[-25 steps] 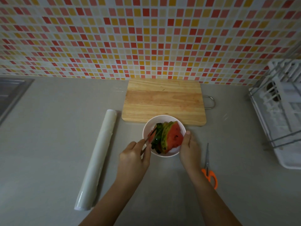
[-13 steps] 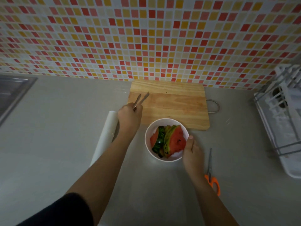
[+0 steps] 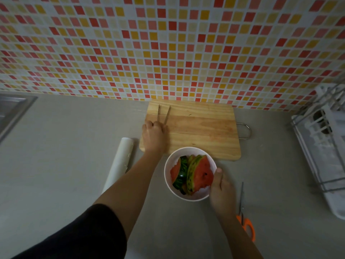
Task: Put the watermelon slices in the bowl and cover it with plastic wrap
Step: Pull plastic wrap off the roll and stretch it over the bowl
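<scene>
Lying flat, plastic wrap roll [image 3: 119, 163] runs near-to-far, far end angled right.

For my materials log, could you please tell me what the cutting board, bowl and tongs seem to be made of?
The cutting board looks like matt wood: pale grain bands show. The bowl is smooth and white, ceramic or plastic; I cannot tell which. The tongs in the left hand look thin and grey, probably metal.
</scene>
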The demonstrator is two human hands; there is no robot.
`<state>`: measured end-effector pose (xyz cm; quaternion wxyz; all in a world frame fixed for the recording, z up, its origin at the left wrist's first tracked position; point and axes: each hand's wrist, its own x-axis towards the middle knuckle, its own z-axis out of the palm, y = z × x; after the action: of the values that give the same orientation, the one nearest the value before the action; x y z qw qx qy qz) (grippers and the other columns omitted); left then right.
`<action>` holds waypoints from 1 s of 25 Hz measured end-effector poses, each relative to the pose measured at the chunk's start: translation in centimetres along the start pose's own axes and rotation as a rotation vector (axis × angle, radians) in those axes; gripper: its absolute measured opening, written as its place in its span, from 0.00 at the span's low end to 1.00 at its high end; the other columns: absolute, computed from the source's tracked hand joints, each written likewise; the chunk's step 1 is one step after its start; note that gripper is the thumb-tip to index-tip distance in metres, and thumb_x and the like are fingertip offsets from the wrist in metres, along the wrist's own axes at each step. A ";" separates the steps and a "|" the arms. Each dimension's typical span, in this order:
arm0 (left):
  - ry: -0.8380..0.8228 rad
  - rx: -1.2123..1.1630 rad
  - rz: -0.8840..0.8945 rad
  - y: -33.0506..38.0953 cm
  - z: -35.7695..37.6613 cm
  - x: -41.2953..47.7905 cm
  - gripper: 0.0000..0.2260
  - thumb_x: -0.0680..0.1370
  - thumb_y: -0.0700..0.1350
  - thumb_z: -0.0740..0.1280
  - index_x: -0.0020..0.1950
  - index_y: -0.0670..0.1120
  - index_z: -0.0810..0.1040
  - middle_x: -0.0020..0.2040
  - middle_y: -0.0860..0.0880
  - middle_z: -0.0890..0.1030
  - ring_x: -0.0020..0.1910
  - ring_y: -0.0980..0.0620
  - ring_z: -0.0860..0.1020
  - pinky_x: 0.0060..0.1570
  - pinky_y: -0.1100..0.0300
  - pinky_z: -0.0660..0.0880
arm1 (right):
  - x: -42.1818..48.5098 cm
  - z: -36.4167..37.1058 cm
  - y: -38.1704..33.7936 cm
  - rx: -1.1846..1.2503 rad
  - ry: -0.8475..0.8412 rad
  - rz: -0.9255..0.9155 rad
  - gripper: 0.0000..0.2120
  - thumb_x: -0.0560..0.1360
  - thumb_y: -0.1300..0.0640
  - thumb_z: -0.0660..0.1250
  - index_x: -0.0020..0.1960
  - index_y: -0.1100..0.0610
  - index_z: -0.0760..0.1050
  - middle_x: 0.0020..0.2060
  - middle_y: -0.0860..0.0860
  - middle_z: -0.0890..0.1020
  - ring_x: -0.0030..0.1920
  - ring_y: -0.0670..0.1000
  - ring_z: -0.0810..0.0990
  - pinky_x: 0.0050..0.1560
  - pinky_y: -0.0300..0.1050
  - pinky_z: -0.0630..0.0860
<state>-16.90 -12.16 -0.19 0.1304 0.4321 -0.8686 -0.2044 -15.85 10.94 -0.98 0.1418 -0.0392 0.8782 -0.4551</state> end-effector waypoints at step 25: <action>-0.609 -0.968 -0.348 -4.6 -9.2 -17.8 0.21 0.76 0.62 0.61 0.58 0.48 0.78 0.52 0.47 0.83 0.49 0.47 0.82 0.40 0.54 0.81 | -5.2 -1.1 1.2 -0.124 -0.034 -0.100 0.22 0.81 0.51 0.48 0.48 0.64 0.76 0.48 0.66 0.81 0.51 0.63 0.78 0.44 0.47 0.66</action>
<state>0.58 -2.54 4.83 0.0222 0.3815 -0.5915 -0.7100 -11.16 13.52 -0.26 0.1309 -0.0993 0.8992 -0.4054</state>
